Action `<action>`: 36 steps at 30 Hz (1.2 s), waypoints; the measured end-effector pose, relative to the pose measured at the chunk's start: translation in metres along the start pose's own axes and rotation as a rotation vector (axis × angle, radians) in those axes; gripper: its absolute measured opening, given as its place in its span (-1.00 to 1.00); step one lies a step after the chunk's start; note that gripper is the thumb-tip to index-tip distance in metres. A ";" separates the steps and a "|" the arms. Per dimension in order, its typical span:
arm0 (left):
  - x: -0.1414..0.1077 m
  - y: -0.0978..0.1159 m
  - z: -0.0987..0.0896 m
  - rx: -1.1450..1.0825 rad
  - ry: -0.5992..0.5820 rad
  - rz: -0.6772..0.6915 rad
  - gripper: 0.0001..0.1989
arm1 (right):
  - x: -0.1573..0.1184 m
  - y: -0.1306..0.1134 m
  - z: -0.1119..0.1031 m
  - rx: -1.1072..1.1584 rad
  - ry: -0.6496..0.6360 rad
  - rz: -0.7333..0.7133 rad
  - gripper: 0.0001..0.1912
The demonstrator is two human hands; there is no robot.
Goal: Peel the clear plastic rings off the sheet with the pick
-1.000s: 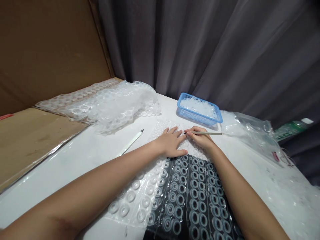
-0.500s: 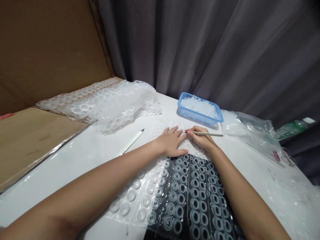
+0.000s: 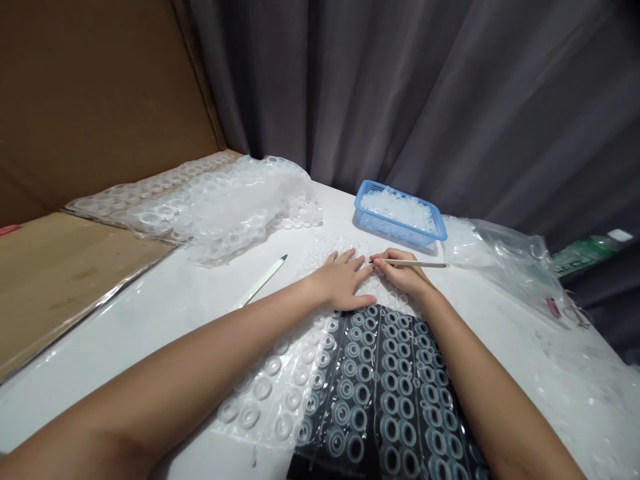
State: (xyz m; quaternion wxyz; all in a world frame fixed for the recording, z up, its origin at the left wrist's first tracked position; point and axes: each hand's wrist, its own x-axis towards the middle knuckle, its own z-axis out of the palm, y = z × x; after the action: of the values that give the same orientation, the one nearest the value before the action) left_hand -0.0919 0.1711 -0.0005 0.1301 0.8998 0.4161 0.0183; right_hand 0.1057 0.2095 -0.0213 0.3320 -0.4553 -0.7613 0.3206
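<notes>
A clear sheet of moulded rings [image 3: 345, 390] stretches from the table's near edge up under both hands, part of it over something black. My left hand [image 3: 345, 280] lies flat on the sheet's far part with its fingers spread. Just right of it, my right hand [image 3: 403, 272] is closed around a thin pale stick-like tool [image 3: 415, 264]. The tool's tip points left, close to the left hand's fingertips; whether it touches a ring is too small to tell. Left of my left forearm lies a white pencil-like tool [image 3: 263, 281] with a dark pointed tip.
A blue basket [image 3: 400, 235] of small clear pieces stands at the back. Crumpled ring sheets [image 3: 235, 207] are piled at the back left by cardboard [image 3: 75, 267]. To the right lie a clear plastic bag [image 3: 515, 267], a green bottle [image 3: 585, 252] and scattered clear bits [image 3: 590, 400].
The view has shifted very slightly. The tool in my right hand has tilted a little toward level; my left hand stays spread on the sheet.
</notes>
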 end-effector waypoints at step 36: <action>0.010 -0.010 -0.004 0.040 0.247 0.167 -0.71 | -0.018 -0.013 0.005 0.047 -0.030 0.083 -0.81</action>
State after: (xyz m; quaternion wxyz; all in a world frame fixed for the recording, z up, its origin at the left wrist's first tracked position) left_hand -0.0935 0.1851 -0.0002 0.0578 0.9246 0.3529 0.1314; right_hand 0.1020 0.1877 -0.0173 0.3176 -0.4738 -0.7389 0.3587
